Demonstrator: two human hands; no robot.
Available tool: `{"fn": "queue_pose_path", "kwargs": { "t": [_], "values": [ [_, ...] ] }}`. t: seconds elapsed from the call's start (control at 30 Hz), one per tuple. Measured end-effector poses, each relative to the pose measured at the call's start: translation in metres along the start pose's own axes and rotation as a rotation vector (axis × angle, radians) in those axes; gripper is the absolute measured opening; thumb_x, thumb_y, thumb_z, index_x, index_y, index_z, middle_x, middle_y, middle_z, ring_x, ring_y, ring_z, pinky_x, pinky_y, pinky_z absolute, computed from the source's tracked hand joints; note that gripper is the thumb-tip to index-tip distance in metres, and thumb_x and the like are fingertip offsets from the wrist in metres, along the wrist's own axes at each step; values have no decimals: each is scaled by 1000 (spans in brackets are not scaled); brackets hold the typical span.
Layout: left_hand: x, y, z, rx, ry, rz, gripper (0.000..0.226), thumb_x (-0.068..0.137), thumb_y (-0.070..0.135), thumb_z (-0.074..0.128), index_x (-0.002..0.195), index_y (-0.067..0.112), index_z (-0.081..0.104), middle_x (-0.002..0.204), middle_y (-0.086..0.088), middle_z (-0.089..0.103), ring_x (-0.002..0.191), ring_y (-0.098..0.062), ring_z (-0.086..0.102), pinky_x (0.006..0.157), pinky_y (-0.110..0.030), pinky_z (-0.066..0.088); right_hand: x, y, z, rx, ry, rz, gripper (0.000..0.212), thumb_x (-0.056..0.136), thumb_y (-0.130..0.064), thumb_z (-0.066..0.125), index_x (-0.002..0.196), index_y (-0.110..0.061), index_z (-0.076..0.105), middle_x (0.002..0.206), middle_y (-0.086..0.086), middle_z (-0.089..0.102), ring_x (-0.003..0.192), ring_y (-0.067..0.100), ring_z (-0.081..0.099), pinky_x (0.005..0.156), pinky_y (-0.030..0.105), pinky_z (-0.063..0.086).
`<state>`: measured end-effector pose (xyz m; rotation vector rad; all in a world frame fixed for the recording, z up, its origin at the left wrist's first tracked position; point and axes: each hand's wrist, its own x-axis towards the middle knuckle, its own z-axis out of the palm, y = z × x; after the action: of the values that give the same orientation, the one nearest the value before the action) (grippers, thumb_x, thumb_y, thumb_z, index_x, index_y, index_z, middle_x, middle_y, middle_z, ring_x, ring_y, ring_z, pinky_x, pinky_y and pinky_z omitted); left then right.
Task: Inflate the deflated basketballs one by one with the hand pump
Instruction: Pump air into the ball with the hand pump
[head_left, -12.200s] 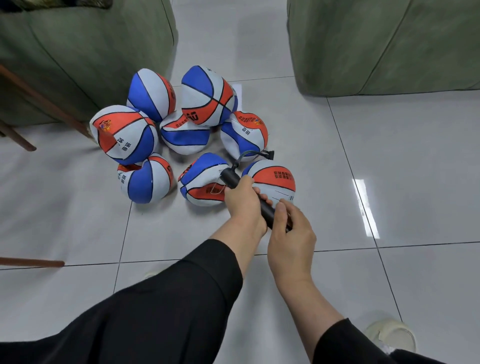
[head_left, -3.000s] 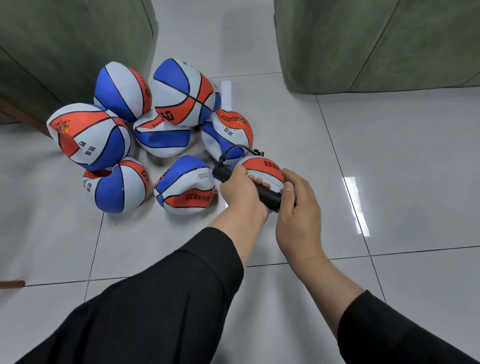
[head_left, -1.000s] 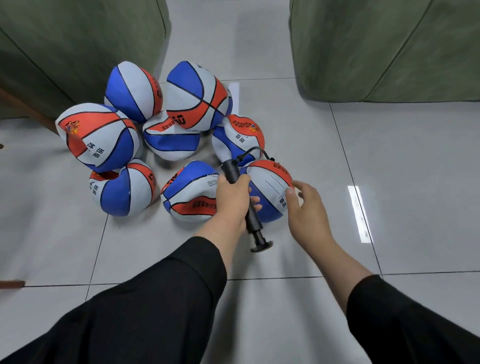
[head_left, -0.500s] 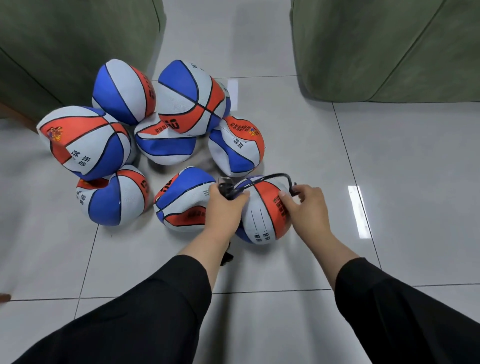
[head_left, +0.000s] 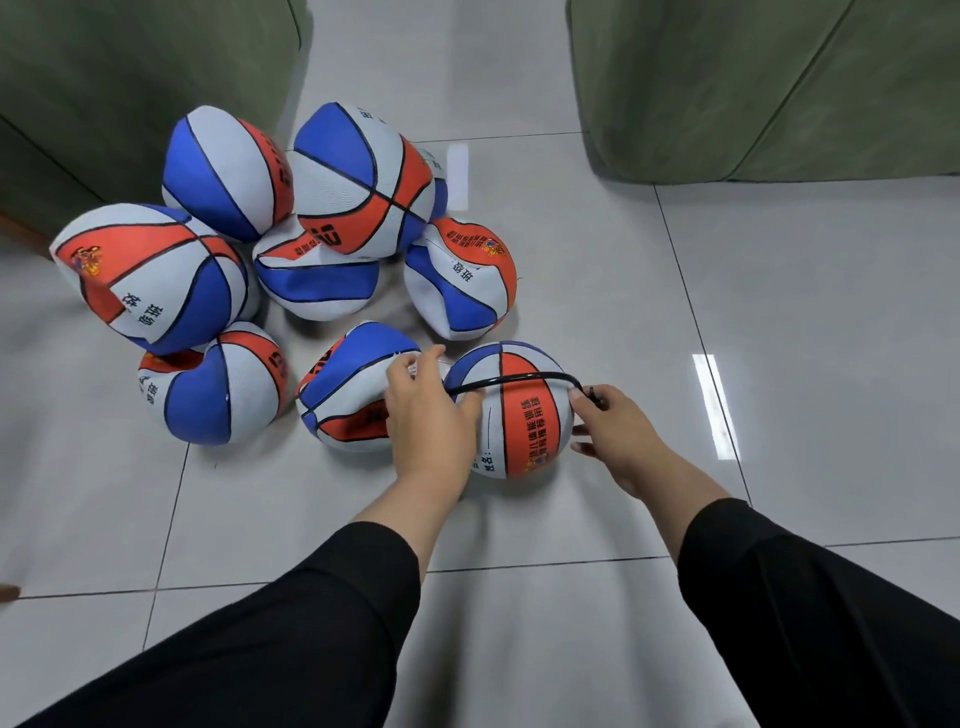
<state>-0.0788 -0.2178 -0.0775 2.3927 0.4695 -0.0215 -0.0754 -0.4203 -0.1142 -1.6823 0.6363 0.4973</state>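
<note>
Item: your left hand (head_left: 431, 410), closed over the pump end of a black hose (head_left: 511, 380); the pump body itself is hidden under your palm, so you cannot tell how the fingers wrap it, only that they are curled shut with the thumb up. Item: your right hand (head_left: 618, 431), thumb and forefinger pinching the far end of that hose where the needle fitting sits, the other fingers curled loosely against the ball's right flank. Item: round basketball (head_left: 511, 413), on the tiled floor (head_left: 779, 338) directly between your two hands, touching both; it looks full, orange panel with printed text facing up. The hose arches over its top, its long axis running left to right from one hand to the other. Whether the needle is in the valve or already free cannot be read here. Item: slack basketball (head_left: 353, 387), just beside your left hand and partly under it, visibly caved in; likely the next one to fill. It lies left of the finished ball, so your left hand is much the nearer, while the needle in your right must cross over the round ball to reach it. Item: six further balls behind, clustered and touching, several dented. Item: green upholstered blocks (head_left: 753, 83) at the rear, well apart.
</note>
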Motion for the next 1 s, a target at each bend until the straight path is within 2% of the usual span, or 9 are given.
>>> {"fn": "queue_pose_path", "kwargs": {
  "t": [0.1, 0.17, 0.23, 0.3, 0.43, 0.53, 0.7, 0.8, 1.0],
  "values": [
    [-7, 1, -3, 216, 132, 132, 53, 88, 27, 77, 138, 25, 60, 149, -11, 45, 134, -34, 45, 104, -52, 41, -1, 1, -3, -53, -10, -65, 22, 102, -29, 60, 112, -9, 64, 111, 11, 69, 92, 25, 70, 81, 35, 60],
    [-11, 1, -3, 238, 203, 372, 42, 86, 25, 77, 126, 21, 68, 136, -11, 56, 123, -33, 51, 96, -50, 42, -3, 1, -4, -131, 25, -108, 17, 101, -23, 63, 106, -8, 68, 100, 9, 72, 85, 23, 73, 83, 36, 60],
    [-20, -1, 5, 142, 148, 710, 20, 85, 23, 71, 103, 13, 73, 111, -9, 64, 101, -32, 59, 86, -44, 45, -5, 0, -2, -182, 51, -143, 15, 100, -21, 64, 102, -7, 70, 91, 5, 73, 83, 23, 73, 82, 35, 57],
    [-33, -3, 16, 139, -11, 892, 15, 85, 24, 67, 89, 12, 73, 101, -7, 67, 93, -32, 64, 85, -40, 43, -7, 0, -1, -159, 42, -165, 12, 98, -18, 67, 100, -6, 70, 88, 4, 74, 79, 21, 73, 80, 33, 56],
    [-41, -11, 30, 390, -116, 811, 49, 74, 37, 83, 116, 15, 68, 129, -5, 61, 121, -27, 54, 112, -41, 33, -12, 2, -4, -276, -31, -194, 12, 91, -18, 75, 101, -14, 69, 85, 2, 74, 76, 13, 74, 69, 24, 54],
    [-35, -15, 27, 472, -158, 829, 68, 76, 39, 83, 135, 16, 59, 142, -4, 54, 134, -26, 46, 123, -46, 26, -8, 2, -6, -435, -60, -242, 11, 93, -22, 73, 95, -19, 63, 78, 2, 73, 68, 12, 73, 62, 27, 50],
    [-26, -14, 32, 493, -167, 856, 80, 76, 43, 85, 144, 15, 52, 152, -7, 49, 145, -26, 39, 124, -40, 9, 3, -2, -15, -559, -98, -295, 13, 94, -28, 72, 93, -19, 62, 76, 3, 67, 64, 20, 66, 62, 35, 53],
    [-21, -11, 36, 500, -162, 874, 87, 72, 43, 89, 146, 15, 51, 154, -5, 47, 146, -26, 33, 124, -41, 7, 8, -9, -19, -701, -128, -341, 12, 94, -30, 68, 93, -21, 60, 78, 1, 61, 69, 21, 55, 61, 32, 44],
    [-13, -19, 34, 493, -185, 881, 89, 73, 36, 88, 150, 19, 47, 161, -3, 40, 151, -24, 27, 126, -42, 8, 12, -17, -21, -758, -203, -357, 10, 92, -27, 67, 90, -18, 62, 81, 3, 63, 71, 21, 52, 65, 35, 45]
  ]
}}
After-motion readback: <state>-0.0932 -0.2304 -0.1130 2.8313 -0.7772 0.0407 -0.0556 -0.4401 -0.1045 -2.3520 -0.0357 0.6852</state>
